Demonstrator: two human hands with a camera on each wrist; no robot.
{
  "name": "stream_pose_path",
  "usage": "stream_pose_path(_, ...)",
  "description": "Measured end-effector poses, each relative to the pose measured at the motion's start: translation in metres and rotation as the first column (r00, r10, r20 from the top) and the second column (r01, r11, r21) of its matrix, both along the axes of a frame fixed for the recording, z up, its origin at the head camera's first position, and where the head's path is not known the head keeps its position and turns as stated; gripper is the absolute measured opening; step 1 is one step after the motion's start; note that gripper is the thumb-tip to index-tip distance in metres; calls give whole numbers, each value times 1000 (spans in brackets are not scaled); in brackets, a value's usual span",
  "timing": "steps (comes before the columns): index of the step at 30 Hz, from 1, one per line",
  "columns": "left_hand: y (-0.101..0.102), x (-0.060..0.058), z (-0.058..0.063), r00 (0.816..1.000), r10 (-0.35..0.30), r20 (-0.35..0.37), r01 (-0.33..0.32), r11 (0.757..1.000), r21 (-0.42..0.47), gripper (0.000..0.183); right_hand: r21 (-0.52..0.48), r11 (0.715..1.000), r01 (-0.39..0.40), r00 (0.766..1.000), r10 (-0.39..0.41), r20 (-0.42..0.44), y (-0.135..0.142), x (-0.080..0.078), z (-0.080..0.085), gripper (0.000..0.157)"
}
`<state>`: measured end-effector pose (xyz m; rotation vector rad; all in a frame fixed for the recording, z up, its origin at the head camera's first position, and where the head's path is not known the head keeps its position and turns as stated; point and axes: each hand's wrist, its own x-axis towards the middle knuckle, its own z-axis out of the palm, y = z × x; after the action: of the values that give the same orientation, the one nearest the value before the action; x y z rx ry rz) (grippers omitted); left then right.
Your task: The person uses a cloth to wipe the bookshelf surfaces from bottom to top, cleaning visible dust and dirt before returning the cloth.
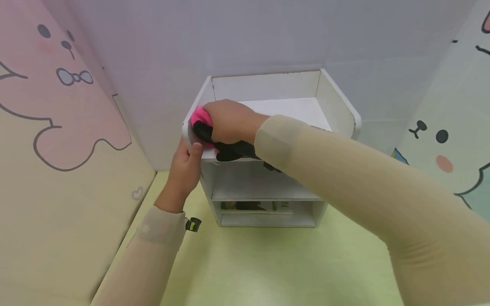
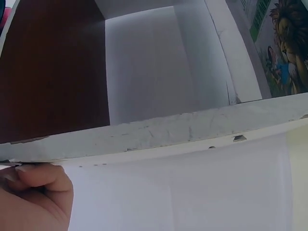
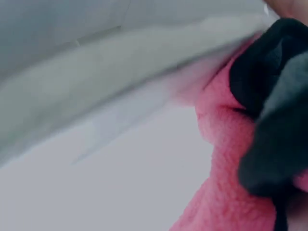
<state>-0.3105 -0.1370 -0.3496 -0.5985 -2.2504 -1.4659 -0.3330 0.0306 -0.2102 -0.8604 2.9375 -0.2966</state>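
A small white shelf unit (image 1: 268, 87) with a raised rim around its top stands against the wall. My right hand (image 1: 231, 121) grips a fluffy pink-and-black cloth (image 1: 201, 117) at the top's left front corner, against the inner side of the left panel. In the right wrist view the pink cloth (image 3: 224, 159) fills the right side, its black part bunched over it. My left hand (image 1: 184, 170) holds that panel's front edge, thumb in front. The left wrist view shows the left hand (image 2: 41, 197) curled at the chipped white edge (image 2: 159, 132).
Books (image 1: 256, 206) lie in the bottom compartment; one cover with a lion (image 2: 288, 48) shows in the left wrist view. A padded wall with cartoon animals (image 1: 76, 127) runs along the left, another (image 1: 440, 148) on the right. The floor (image 1: 268, 263) is pale green.
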Motion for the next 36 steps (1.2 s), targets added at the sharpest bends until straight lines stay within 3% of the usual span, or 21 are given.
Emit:
stream_pose_path(6,4,-2,0,995,86,-55,-86,996,1,97,-14,1000,20,1000,-20,1,13,-3,12,21)
stream_pose_path(11,8,-2,-1,971,233,-59,-232,972,26,61,-12,999,38,999,-38,-7,22,1,21,16)
stream_pose_path(15,11,-1,0,953,297,-65,-295,955,39,45,-5,999,39,999,-39,-1,25,6,24,16)
stream_pose_path(20,12,-1,0,946,316,-74,-315,949,27,45,20,997,71,997,-71,15,31,10,31,23)
stream_pose_path(27,16,-3,-5,947,318,-40,-316,948,37,50,-12,990,138,990,-138,33,54,18,55,37)
stream_pose_path(32,19,0,-4,953,303,-1,-303,953,10,55,-33,991,129,992,-128,9,80,31,68,32)
stream_pose_path(36,19,3,-3,956,294,21,-294,956,-7,57,-24,985,173,984,-174,-45,108,27,83,32)
